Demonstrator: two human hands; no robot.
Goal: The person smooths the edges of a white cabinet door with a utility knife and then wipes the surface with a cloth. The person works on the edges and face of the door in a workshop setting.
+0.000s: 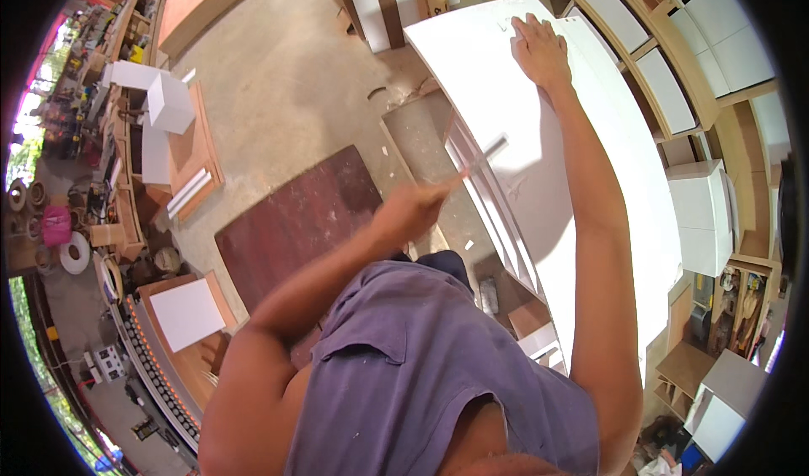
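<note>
Hammer (pixel 496 147), so judged through motion blur: centre of frame, over the left edge of a large white panel (pixel 539 189). Left hand (pixel 415 211): fingers closed around the handle. Right hand (pixel 542 52): top, right of centre, laid on the white panel, fingers slightly apart, gripping nothing. White boards (pixel 486 211): below that edge. Step, as judged: hammering along the edge. Next move: probably an accurate strike, panel braced

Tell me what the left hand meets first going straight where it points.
Likely the left edge of the white panel; depth is unclear, and the blurred hammer in the left hand overlaps it in view.
</note>
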